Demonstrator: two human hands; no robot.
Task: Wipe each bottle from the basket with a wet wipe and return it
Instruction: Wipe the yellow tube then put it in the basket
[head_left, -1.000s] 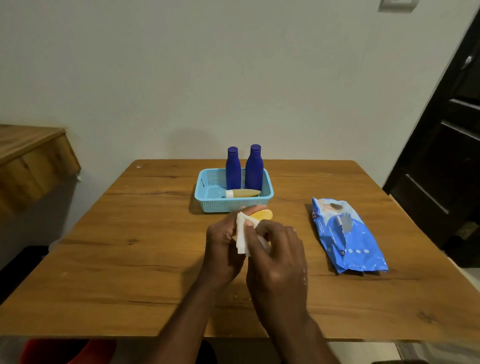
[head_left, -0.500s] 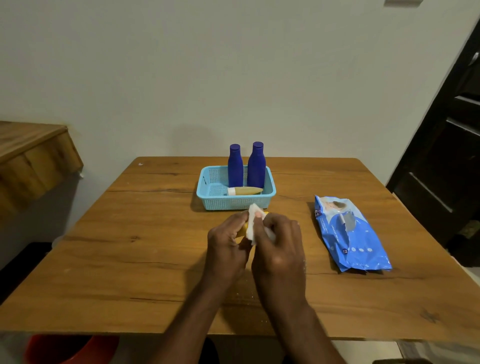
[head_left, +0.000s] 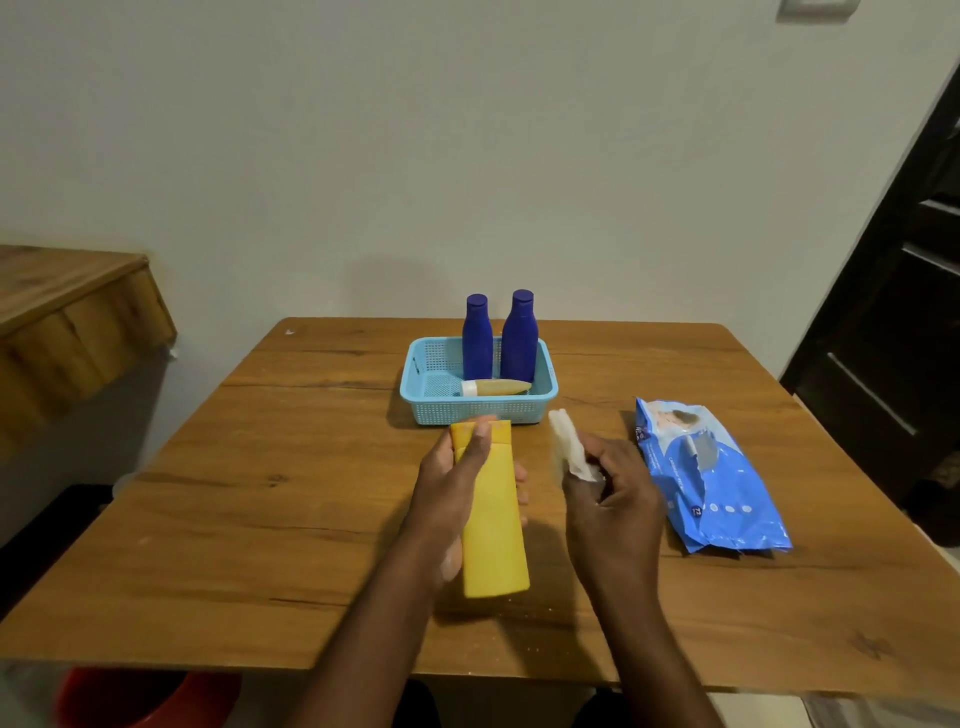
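the left hand (head_left: 457, 499) grips the yellow bottle (head_left: 493, 525) lengthwise, cap pointing away toward the basket (head_left: 431, 405) just beyond it, while the right hand (head_left: 613, 499), close beside, pinches what looks like a wet wipe (head_left: 569, 447) apart from the bottle

Wooden counter (head_left: 291, 499) carrying a basket and a wipes pack.

Brown plank top with dark grain lines and a few pale crumbs near the front edge. Light blue mesh basket (head_left: 441, 410) set toward the far middle, holding bottles. Blue wet-wipes pack (head_left: 717, 499) lying flat to the right of the basket, well apart from it, angled toward the front right corner.
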